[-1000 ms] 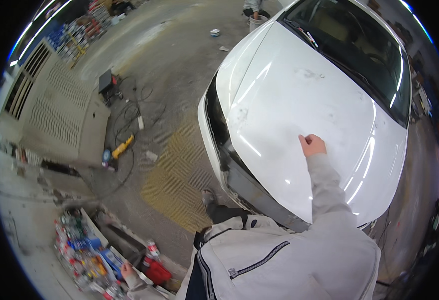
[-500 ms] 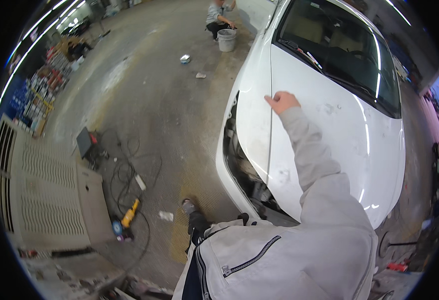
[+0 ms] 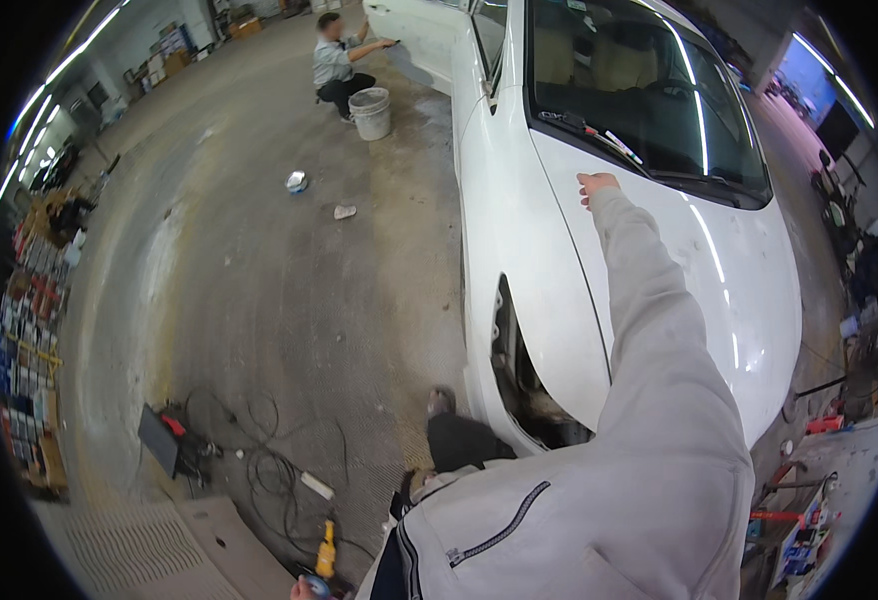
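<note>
My right arm, in a light grey sleeve, reaches over the hood of a white car. My right hand is above the hood near the windshield base, fingers curled in; whether anything is inside them is hidden. Just beyond it, pen-like sticks lie by the wiper. Only a small part of my left hand shows at the lower edge, beside a yellow power tool with a blue disc on the floor. Its grip is hidden.
An opening gapes at the car's front corner. Cables, a black panel and a vented beige cabinet are at left. A person squats by a bucket and open door. A can stands on the floor.
My view has shifted and I stand closer along the car. My right hand has moved up the hood toward the windshield, its fingers more curled. A bit of my left hand has appeared low down.
</note>
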The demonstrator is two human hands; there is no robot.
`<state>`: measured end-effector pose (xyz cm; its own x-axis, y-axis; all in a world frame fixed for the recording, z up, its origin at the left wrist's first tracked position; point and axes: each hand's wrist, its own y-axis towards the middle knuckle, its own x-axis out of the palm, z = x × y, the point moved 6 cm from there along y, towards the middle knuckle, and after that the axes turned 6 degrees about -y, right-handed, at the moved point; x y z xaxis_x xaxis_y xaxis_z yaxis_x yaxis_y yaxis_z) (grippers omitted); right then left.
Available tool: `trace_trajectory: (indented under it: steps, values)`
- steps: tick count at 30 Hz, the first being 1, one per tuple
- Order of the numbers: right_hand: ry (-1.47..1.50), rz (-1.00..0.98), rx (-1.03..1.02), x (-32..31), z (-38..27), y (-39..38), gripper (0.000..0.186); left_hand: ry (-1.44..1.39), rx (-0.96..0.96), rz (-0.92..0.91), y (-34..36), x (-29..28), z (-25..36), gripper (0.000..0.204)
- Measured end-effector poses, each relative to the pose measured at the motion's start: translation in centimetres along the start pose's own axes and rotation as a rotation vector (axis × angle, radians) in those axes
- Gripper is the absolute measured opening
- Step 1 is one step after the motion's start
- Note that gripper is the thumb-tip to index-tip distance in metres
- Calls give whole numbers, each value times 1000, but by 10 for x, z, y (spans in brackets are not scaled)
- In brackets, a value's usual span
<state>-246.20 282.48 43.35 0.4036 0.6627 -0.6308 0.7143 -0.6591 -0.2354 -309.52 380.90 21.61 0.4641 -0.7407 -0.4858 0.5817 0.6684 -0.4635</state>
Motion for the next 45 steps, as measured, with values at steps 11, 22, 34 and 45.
trace_trajectory:
  steps: [11, 22, 34, 45]
  values:
    - [-514, 388, -102, 14, -82, 175, 59, 192, -71, -315, 109, 220, 216, 35]
    - [-860, 388, -20, 6, -111, 185, 47, 338, -93, -412, 166, 281, 274, 38]
    - [-79, 113, -526, -8, -145, -143, 37, 437, 853, -824, 190, 302, 513, 27]
    - [-200, -633, -335, -16, -128, -555, 33, 519, -157, -2436, -236, 378, 562, 66]
